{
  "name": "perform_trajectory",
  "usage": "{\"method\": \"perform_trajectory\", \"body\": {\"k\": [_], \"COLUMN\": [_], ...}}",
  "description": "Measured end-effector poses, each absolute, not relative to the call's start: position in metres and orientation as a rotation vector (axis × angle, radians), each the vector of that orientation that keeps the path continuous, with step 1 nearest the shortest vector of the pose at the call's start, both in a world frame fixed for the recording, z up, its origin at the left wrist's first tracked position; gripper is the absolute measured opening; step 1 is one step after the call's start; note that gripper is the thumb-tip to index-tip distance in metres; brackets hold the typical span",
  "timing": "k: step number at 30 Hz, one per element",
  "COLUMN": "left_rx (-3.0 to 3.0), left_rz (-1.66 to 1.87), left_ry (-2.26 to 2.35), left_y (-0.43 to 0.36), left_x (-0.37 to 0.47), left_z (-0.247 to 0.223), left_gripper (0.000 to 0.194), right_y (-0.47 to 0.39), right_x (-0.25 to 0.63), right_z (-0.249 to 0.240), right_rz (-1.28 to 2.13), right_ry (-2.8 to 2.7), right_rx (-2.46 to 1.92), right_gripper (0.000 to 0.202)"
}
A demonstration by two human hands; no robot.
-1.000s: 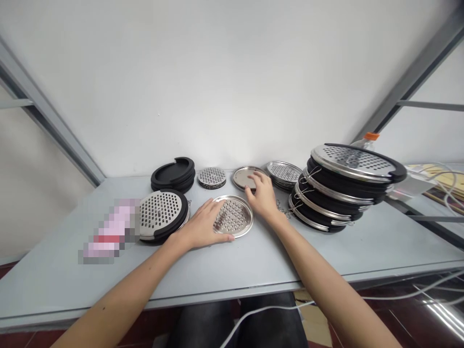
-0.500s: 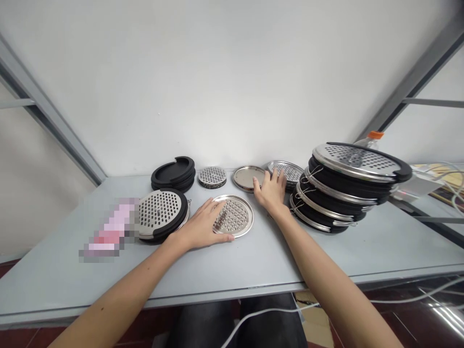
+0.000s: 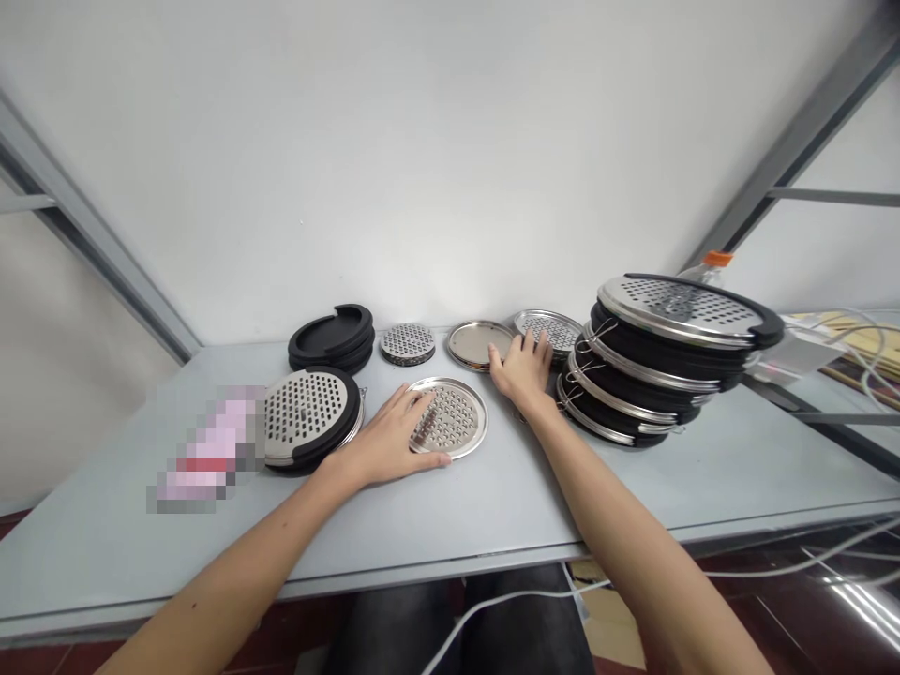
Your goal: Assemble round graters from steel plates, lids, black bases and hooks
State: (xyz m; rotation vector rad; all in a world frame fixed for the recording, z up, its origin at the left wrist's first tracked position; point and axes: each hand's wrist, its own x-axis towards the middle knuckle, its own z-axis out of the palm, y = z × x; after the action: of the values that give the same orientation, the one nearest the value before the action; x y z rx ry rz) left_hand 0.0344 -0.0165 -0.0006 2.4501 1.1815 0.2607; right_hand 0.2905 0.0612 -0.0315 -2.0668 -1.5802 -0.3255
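Note:
My left hand [image 3: 394,436] rests with fingers spread at the left edge of a round metal grater plate [image 3: 457,417], which lies flat on the table. Farther right, my right hand [image 3: 524,366] reaches toward the back, its fingers apart, beside a plain round metal plate [image 3: 478,343]. Its fingertips overlap the near edge of a stack of rimmed grater discs [image 3: 555,326]; whether they touch is unclear. To the left of my left hand sits a perforated disc in a black rim [image 3: 309,412]. A small stack of perforated discs [image 3: 408,341] stands near the wall.
A tall, leaning stack of black-rimmed grater discs [image 3: 675,356] with wire clasps stands at right. Black round trays [image 3: 332,336] are piled at back left. A blurred pink item [image 3: 211,450] lies left. An orange-capped bottle [image 3: 717,259] and white cables [image 3: 876,347] are behind the tall stack.
The whole view has shifted slightly, so things appear a little farther left. Both hands keep nearly the same places relative to the discs.

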Motion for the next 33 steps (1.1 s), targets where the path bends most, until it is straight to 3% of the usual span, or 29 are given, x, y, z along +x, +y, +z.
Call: {"method": "perform_trajectory", "body": {"k": [19,33], "left_rx": [2.431,2.422], "left_rz": [0.283,0.342], "left_ry": [1.169,1.173], "left_y": [-0.016,-0.016], "left_x": [0.033,0.034], "left_z": [-0.001,-0.003], "left_gripper": [0.097,0.104], "right_y": [0.057,0.037], "right_x": [0.286,0.255], "right_z": [-0.018,-0.007], "right_rz": [-0.448,-0.435], "right_ry": [-1.541,-1.901], "right_rx": [-1.931,-1.575], "right_gripper": [0.065,0.047]}}
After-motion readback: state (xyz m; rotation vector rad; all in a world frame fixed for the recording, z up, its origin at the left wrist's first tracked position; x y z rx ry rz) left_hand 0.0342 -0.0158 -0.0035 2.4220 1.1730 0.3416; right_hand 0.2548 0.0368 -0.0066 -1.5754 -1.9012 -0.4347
